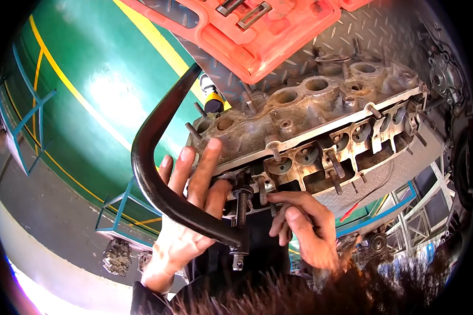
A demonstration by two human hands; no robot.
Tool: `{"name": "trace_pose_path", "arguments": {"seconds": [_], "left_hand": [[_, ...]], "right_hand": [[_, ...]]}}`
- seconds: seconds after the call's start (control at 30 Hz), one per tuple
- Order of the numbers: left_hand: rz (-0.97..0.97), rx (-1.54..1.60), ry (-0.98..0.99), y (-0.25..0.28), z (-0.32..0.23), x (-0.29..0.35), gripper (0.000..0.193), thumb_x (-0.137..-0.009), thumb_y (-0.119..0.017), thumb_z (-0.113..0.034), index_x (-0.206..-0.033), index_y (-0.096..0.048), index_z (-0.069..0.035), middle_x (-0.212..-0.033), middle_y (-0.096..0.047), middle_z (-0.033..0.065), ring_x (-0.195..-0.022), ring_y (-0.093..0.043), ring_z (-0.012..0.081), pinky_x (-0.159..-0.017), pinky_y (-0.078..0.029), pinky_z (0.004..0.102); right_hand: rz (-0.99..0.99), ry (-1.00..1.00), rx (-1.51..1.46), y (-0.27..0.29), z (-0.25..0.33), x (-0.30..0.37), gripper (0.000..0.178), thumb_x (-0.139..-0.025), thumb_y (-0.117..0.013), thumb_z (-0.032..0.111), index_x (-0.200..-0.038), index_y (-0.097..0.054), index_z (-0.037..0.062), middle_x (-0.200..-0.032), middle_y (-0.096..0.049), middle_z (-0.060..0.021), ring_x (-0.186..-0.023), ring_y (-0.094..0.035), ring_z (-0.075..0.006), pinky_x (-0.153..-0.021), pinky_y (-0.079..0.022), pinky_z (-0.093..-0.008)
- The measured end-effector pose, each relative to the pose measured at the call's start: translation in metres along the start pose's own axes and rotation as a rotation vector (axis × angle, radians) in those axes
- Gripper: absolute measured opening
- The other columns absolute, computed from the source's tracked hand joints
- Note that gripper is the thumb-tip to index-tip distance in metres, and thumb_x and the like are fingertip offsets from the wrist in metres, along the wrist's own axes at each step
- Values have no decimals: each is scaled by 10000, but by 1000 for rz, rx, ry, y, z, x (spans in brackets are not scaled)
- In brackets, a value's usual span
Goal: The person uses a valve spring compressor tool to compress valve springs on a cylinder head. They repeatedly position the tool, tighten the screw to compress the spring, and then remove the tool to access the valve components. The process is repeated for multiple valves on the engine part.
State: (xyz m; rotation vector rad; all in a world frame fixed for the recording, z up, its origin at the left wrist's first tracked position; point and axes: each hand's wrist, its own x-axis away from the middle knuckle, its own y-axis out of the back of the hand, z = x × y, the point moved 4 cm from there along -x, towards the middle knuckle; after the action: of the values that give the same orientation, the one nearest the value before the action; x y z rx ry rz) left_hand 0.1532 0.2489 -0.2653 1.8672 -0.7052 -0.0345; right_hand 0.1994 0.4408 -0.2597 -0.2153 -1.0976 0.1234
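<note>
A worn metal cylinder head [299, 121] lies tilted on its side in front of me, with several studs along its near edge. A black C-shaped valve spring compressor [148, 173] arches round its left end. The threaded screw [241, 210] of this clamp stands at the near side of the head. My left hand [192, 205] is open behind the clamp's arm, its stretched fingers spread against the head's left end. My right hand [307, 223] has its index finger reaching beside a stud [262, 190], thumb apart. No object shows in it; its lower fingers curl and are partly hidden.
Beyond the head lies an open red tool case [278, 42] on a diamond-plate metal bench [370, 31]. A red-tipped tool [349, 211] is below right. Other engine parts [446, 76] stand at the right. Blue frames [123, 205] stand at left above the green floor [100, 68].
</note>
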Motion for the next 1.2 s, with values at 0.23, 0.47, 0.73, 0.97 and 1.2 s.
{"name": "trace_pose_path", "arguments": {"seconds": [0.23,0.47,0.73,0.97,1.2], "left_hand": [[-23,315,161,3,1,30,179,-744,-745,-24,-866,-615,-5,-1385,-545,265,-1373,-386,468,-1118,-278,592],[-440,469,350,18,-5,84,283,-791,-695,-126,-1029,-554,-68,-1305,-473,295,-1314,-349,478,-1090,-286,593],[-478,962,211,18,-36,106,308,-642,-844,-15,-919,-738,-95,-928,-647,108,-858,-580,258,-817,-516,472],[-341,995,67,16,-42,91,302,-689,-847,28,-966,-730,10,-956,-687,164,-786,-690,290,-687,-592,374],[-26,1121,213,11,-45,96,291,-714,-835,2,-987,-739,36,-927,-704,158,-782,-723,258,-641,-593,314]], "right_hand": [[-151,260,17,1,3,19,306,-1029,-487,150,-1194,-621,-70,-714,-662,-99,-532,-538,-90,-514,-425,-217],[-47,330,98,-16,3,25,237,-951,-588,87,-1124,-650,-63,-775,-676,-119,-620,-595,-155,-573,-472,-255],[60,401,213,-48,8,35,197,-862,-704,15,-1045,-683,-55,-845,-693,-142,-720,-660,-229,-640,-527,-299],[188,373,264,-42,5,42,191,-809,-767,-41,-988,-701,-50,-882,-699,-150,-774,-698,-268,-668,-553,-320],[269,313,363,-29,2,44,119,-850,-742,4,-936,-670,-34,-856,-668,-138,-726,-670,-276,-626,-525,-328]]}}
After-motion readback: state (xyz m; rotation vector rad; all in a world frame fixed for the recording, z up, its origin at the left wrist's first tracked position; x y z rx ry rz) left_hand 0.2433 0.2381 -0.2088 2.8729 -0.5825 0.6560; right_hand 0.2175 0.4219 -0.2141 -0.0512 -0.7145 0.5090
